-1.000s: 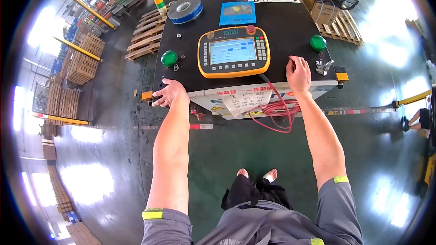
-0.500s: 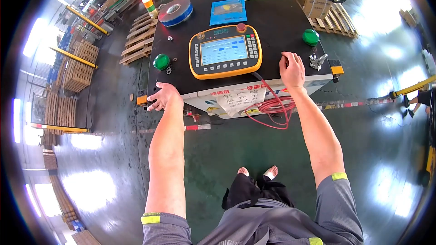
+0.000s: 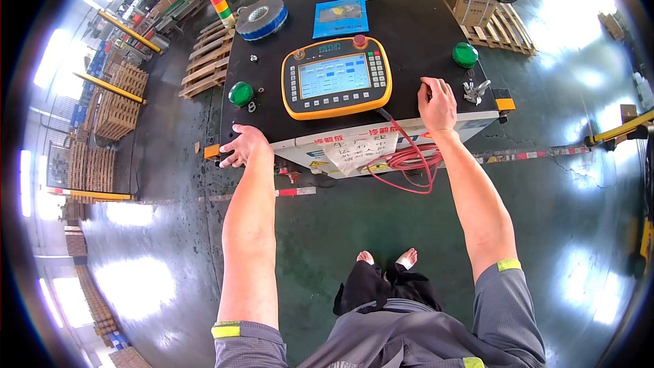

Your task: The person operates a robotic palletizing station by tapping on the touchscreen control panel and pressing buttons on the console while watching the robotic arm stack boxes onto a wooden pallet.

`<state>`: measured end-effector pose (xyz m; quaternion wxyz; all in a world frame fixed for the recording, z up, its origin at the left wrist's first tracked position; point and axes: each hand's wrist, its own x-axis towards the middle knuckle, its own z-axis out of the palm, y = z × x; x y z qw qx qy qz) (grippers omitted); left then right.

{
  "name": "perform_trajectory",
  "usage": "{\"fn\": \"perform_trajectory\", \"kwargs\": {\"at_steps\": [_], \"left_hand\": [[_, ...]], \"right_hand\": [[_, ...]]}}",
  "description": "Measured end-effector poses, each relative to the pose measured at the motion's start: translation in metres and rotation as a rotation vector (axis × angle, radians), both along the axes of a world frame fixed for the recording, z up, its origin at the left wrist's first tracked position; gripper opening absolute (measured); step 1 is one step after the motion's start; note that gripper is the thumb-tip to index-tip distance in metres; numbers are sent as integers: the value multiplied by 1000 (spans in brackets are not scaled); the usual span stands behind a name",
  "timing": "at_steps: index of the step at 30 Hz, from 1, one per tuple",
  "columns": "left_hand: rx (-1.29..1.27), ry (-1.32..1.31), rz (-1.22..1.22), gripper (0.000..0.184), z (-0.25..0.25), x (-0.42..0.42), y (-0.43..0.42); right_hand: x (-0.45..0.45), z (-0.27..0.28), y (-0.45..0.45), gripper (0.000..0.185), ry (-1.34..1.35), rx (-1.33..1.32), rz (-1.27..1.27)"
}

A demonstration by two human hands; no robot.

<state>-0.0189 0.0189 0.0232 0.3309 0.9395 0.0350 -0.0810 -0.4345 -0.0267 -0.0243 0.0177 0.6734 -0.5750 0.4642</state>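
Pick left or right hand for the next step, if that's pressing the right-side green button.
Right, I'd judge: the right hand is at the black top's right front, near that green button; the left hand is across at the left front corner.

At 12 o'clock, a blue packet is laid flat. At 11 o'clock, a tape roll is seen near a red, yellow and green signal light. Wooden pallets are piled at 10 o'clock. At 1 o'clock, a cardboard box is rested on a slatted pallet; a yellow rail is seen at 3.
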Motion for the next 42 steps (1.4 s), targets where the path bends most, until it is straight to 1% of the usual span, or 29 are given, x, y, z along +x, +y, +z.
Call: {"fn": "perform_trajectory", "kwargs": {"at_steps": [3,6,8,9,10,11,12,13,14,15,16,20,21,22,32,36,37,39,42], "left_hand": [[5,-6,-6,89,-1,0,1],[-38,-50,18,91,-8,5,-1],[92,-139,84,93,-21,18,-8],[111,-289,214,91,-52,36,-18],[132,-453,307,86,-83,52,-29],[356,-421,-24,84,-81,54,-16],[484,-335,-329,88,-37,29,7],[522,-346,-389,91,-39,33,9],[284,-305,-126,96,-49,38,-3],[73,-362,166,102,-86,65,-26],[112,-381,220,109,-106,82,-40],[17,-313,122,114,-91,79,-30],[45,-322,135,113,-98,88,-36],[15,-285,125,112,-96,87,-34],[-53,-293,221,110,-92,86,-40],[-22,-306,226,109,-108,97,-45],[-21,-310,233,109,-96,89,-38],[31,-230,151,108,-74,65,-27],[49,-253,137,107,-77,66,-26]], "right_hand": [[0,1,1,14,-6,-22,9],[2,0,0,13,-6,-9,14],[3,-6,-5,15,65,-100,0],[5,4,7,17,51,-5,43],[4,16,14,21,130,-104,71],[2,34,20,17,157,-5,47],[2,9,6,5,122,-135,-19],[0,9,7,10,101,-65,-4],[1,3,5,14,121,-90,-39],[-3,3,7,17,-63,-60,20],[-5,12,14,15,-72,-46,16],[-6,12,18,13,-120,-41,48],[-6,14,19,12,-113,-26,42],[-6,14,18,12,-112,-34,35],[-3,11,15,14,-87,32,43],[-4,14,14,14,-83,17,25],[-2,13,16,14,-83,-7,5],[-2,14,17,13,-88,10,17],[-3,14,16,13,-97,30,26]]}}
